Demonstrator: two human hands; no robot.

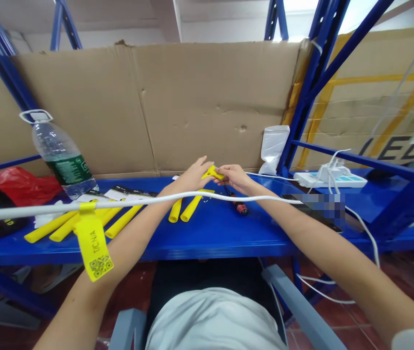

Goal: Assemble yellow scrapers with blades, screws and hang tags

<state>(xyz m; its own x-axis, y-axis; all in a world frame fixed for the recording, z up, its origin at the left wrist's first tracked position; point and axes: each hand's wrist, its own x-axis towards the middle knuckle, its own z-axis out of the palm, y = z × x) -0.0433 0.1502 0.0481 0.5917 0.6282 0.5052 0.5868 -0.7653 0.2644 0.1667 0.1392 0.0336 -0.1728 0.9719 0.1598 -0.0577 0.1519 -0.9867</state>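
Observation:
My left hand (195, 176) and my right hand (236, 178) meet over the blue table, closed on a small yellow piece (212, 171). Its exact kind is too small to make out. The right fingers pinch its right end; the left thumb and fingers are at its left end. Below my left hand lie two yellow tubes (191, 209). A red and black tool (241, 208), perhaps a screwdriver, rests beneath my right hand, its far end partly hidden. Small light bits are scattered near the tubes.
More yellow tubes (52, 226) and black-and-white packets (119, 193) lie left, beside a water bottle (70, 163) and red bag (25, 184). A white cable (163, 198) with a yellow tag (92, 240) crosses in front. A power strip (353, 181) sits right; cardboard (214, 102) stands behind.

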